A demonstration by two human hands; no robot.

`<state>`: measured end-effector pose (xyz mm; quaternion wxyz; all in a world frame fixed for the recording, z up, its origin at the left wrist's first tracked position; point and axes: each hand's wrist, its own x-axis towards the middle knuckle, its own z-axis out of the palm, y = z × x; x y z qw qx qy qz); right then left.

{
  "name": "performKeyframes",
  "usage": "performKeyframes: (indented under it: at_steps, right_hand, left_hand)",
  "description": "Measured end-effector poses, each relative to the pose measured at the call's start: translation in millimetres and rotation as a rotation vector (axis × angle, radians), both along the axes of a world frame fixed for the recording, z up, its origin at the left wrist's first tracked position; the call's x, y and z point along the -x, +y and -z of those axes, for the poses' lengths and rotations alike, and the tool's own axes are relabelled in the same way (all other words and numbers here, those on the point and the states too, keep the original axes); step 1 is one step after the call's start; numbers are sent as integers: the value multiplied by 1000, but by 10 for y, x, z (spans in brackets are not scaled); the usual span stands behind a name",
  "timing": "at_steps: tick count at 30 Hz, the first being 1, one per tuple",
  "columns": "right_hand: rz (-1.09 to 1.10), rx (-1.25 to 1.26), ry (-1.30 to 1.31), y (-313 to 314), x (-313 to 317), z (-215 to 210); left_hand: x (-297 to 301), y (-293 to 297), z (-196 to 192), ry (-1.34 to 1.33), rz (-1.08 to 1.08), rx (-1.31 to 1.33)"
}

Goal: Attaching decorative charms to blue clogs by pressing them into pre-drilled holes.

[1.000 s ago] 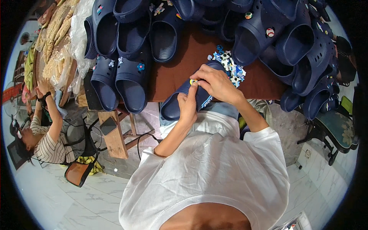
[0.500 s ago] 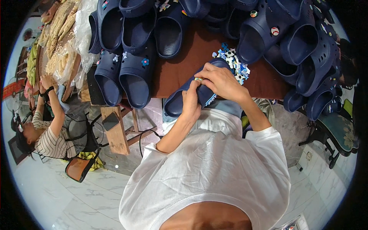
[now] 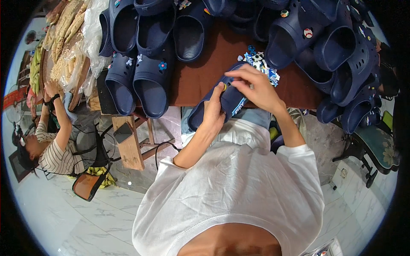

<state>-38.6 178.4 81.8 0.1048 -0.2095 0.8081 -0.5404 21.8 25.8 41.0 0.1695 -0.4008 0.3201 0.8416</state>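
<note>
A navy foam clog [image 3: 232, 96] lies tilted across my lap at the table's front edge, heel toward me. My left hand [image 3: 213, 112] grips its side, the thumb on a small yellow charm [image 3: 224, 87] set in the upper. Over the toe end hovers my right hand [image 3: 257, 87], its thumb and index finger apart, with nothing visible between them. Blue-and-white lettering, apparently a charm [image 3: 239, 106], runs along the clog's right side. Just beyond the toe lies a heap of small blue, white and black charms [image 3: 268, 73].
Several finished-looking navy clogs [image 3: 150, 96] with charms stand on the brown-covered table [image 3: 192, 85] to the left, and more clogs [image 3: 284, 47] are piled at right. A wooden stool [image 3: 128, 149] holds a phone [image 3: 123, 132]. At far left, another person [image 3: 60, 149] works beside clear plastic bags [image 3: 94, 38].
My right hand has lifted away from the left thumb, and its fingers have spread. The small charm by the left thumb now shows yellow. The left hand keeps its grip on the clog.
</note>
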Motion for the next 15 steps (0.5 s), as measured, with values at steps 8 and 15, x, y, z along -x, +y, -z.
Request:
performKeyframes:
  at_steps: [8,15]
  right_hand:
    - [328,-57,-6,479,-383,277]
    - [315,-53,20,380,-592,364]
  left_hand:
    - [53,-26,-122,-33,-32,22]
    - [143,-79,-82,-57,-96,-269]
